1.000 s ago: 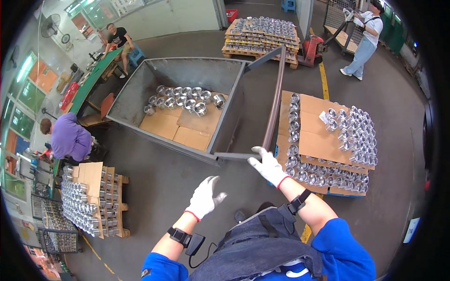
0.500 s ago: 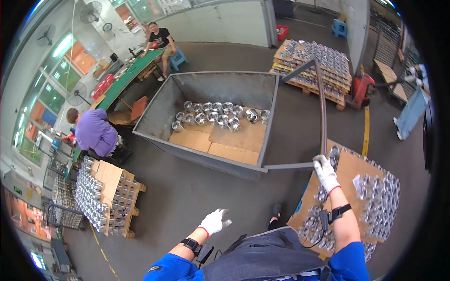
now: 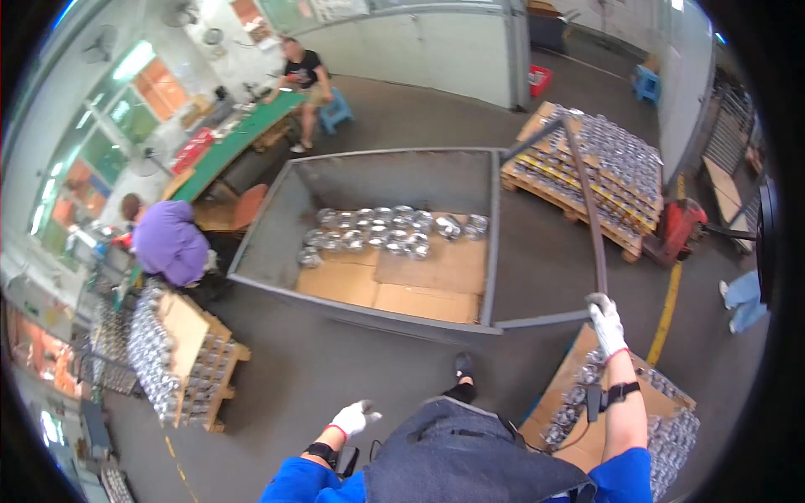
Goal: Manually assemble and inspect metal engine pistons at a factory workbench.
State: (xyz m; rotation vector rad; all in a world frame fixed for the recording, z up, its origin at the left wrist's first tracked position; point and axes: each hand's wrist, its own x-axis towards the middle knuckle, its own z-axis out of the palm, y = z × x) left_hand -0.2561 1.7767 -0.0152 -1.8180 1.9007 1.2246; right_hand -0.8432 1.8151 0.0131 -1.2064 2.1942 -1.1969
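Grey concrete floor (image 3: 335, 377) spreads under a large grey metal bin (image 3: 369, 235), whose cardboard-lined bottom carries a row of shiny metal cylinders (image 3: 394, 230). At the bin's near right corner, the white-gloved right hand (image 3: 605, 323) is clamped on the lower end of its hinged dark metal side frame (image 3: 587, 210), which stands swung outward. The left hand (image 3: 352, 417), also gloved, hangs free with fingers spread, well apart from the bin.

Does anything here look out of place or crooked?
One side panel of the big grey metal bin stands swung out from its corner, and the right hand grips the panel's near end. Inside, the shiny metal parts sit in rows on uneven, overlapping cardboard sheets. Nothing looks spilled.
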